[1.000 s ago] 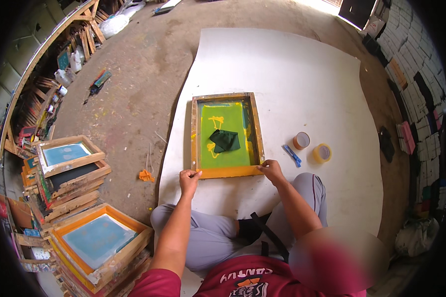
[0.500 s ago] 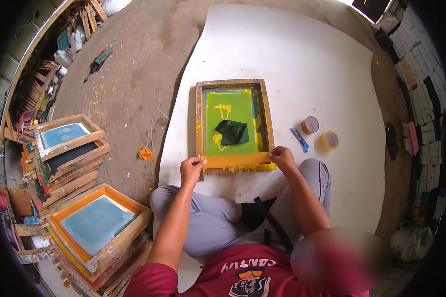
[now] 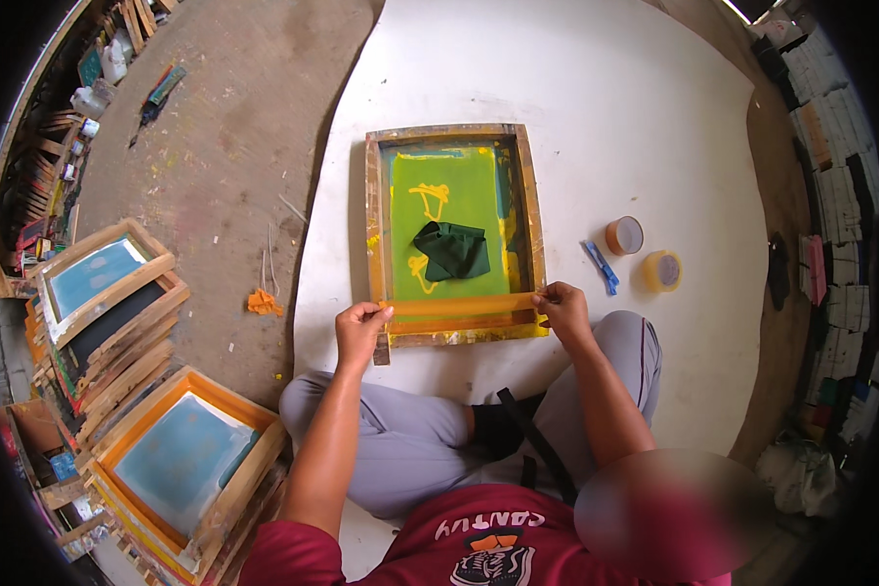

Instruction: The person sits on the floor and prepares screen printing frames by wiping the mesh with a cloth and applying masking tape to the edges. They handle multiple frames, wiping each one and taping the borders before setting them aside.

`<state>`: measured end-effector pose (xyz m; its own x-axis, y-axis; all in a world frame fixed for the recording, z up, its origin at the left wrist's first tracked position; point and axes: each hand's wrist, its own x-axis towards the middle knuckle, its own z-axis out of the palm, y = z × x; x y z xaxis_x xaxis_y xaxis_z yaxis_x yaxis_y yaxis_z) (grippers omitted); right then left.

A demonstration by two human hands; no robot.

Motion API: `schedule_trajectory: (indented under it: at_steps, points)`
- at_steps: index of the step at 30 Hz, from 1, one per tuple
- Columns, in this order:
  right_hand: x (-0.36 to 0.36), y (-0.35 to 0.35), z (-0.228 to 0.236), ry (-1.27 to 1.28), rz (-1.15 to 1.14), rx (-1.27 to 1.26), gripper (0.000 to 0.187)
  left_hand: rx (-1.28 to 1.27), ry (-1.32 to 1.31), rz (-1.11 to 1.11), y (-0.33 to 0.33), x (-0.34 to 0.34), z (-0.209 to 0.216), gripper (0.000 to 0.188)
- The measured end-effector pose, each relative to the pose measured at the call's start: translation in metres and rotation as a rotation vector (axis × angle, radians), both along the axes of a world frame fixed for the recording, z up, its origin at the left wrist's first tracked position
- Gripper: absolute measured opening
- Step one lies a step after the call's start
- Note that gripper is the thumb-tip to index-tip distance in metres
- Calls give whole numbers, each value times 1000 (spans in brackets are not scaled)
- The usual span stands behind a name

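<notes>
A wooden screen printing frame (image 3: 374, 195) with green mesh lies on the white sheet before me. My left hand (image 3: 360, 332) pinches one end of a strip of orange-brown tape (image 3: 459, 306). The other end is pinched by my right hand (image 3: 564, 311). Between them the strip is stretched straight across the near end of the frame; I cannot tell whether it touches the mesh. A crumpled dark green cloth (image 3: 451, 251) rests on the mesh, among yellow markings.
To the right lie a blue cutter (image 3: 601, 269), a brown tape roll (image 3: 624, 236) and a clear yellowish tape roll (image 3: 661, 271). Stacked wooden screen frames (image 3: 186, 459) stand at the left. An orange scrap (image 3: 263, 302) lies on the floor beside the white sheet (image 3: 674, 127).
My view has shifted slightly, so the frame appears larger and nearer. The tape strip now looks narrower, still stretched between both hands.
</notes>
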<state>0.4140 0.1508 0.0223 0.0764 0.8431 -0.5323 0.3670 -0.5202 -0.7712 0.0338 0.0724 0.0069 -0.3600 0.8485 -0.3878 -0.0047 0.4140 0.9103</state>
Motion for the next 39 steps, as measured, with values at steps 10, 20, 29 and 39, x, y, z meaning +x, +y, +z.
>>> schedule_trajectory:
  at_steps: [10, 20, 29, 39]
  points:
    - [12, -1, 4, 11, 39, 16, 13, -45, -61, 8, 12, 3, 0, 12]
    - [-8, 2, 29, -283, 92, 118, 27, -130, 113, -52, 11, 3, -8, 16]
    - [-1, -4, 17, -312, 201, 145, 23, -193, 294, -161, 20, 8, 18, 28]
    - [6, -8, 13, -257, 167, 177, 11, -47, 345, -287, 16, 3, 4, 20]
